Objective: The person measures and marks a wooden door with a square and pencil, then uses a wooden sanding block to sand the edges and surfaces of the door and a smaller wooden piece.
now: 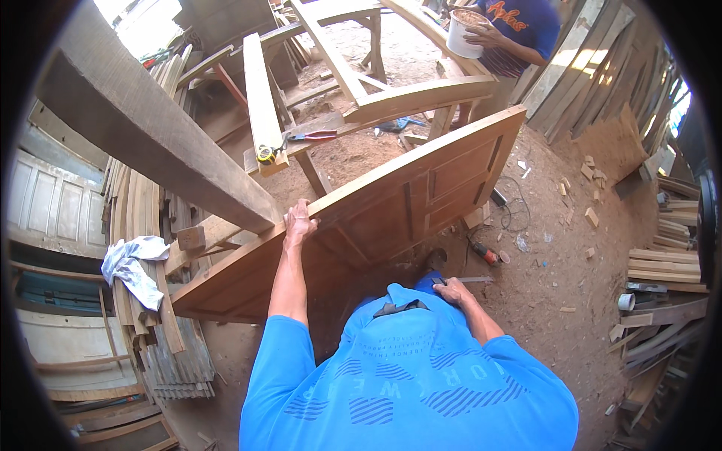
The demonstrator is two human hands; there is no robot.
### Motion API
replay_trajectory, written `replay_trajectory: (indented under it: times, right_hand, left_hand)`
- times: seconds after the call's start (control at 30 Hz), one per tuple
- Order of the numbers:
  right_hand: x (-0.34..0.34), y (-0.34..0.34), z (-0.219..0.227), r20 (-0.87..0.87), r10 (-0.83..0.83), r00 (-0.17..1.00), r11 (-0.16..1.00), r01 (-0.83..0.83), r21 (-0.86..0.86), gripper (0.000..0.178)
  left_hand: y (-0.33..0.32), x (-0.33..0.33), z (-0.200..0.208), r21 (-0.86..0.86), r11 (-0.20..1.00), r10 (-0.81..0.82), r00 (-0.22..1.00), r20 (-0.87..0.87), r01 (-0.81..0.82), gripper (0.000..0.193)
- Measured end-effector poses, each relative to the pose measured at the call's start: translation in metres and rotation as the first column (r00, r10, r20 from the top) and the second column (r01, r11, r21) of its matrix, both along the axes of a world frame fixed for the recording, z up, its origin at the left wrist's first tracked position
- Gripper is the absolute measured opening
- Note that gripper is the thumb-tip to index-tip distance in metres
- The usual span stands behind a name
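A panelled wooden door (391, 218) stands on its long edge, slanting across in front of me. My left hand (299, 222) grips its upper edge, fingers curled over the wood beside a thick post (162, 124). Low at my right side, my right hand (453, 291) is closed round a tool with a flat metal blade (477, 279); a dark part of it shows by the fingers, and its exact kind is unclear. Past the door, red-handled pliers (312, 136) and a yellow tape measure (265, 155) lie on a wooden frame (263, 98).
A red-and-black power tool (485, 254) with a cord lies on the dirt floor near my right side. Another person (519, 34) holds a white bucket (466, 34) beyond the door. Stacked boards (665, 267) line the right; a white cloth (137, 269) hangs over planks at left.
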State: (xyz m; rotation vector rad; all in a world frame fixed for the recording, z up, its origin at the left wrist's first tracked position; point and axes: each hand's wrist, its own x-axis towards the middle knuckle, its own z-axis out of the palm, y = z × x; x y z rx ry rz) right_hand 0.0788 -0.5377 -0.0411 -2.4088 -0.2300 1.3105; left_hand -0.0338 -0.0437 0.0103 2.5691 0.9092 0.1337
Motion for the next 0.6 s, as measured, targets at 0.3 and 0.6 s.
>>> replay_trajectory:
  times: [0.3, 0.6]
  right_hand:
    - [-0.003, 0.000, -0.005, 0.070, 0.005, 0.998, 1.000, -0.006, 0.021, 0.051]
    - [-0.004, 0.001, 0.000, 0.059, -0.022, 0.998, 1.000, 0.021, 0.016, 0.049]
  left_hand:
    - [0.002, 0.001, -0.002, -0.017, 1.000, 0.006, 1.000, -0.007, -0.006, 0.063]
    - [0.003, -0.001, -0.006, 0.008, 1.000, -0.009, 1.000, 0.019, 0.009, 0.060]
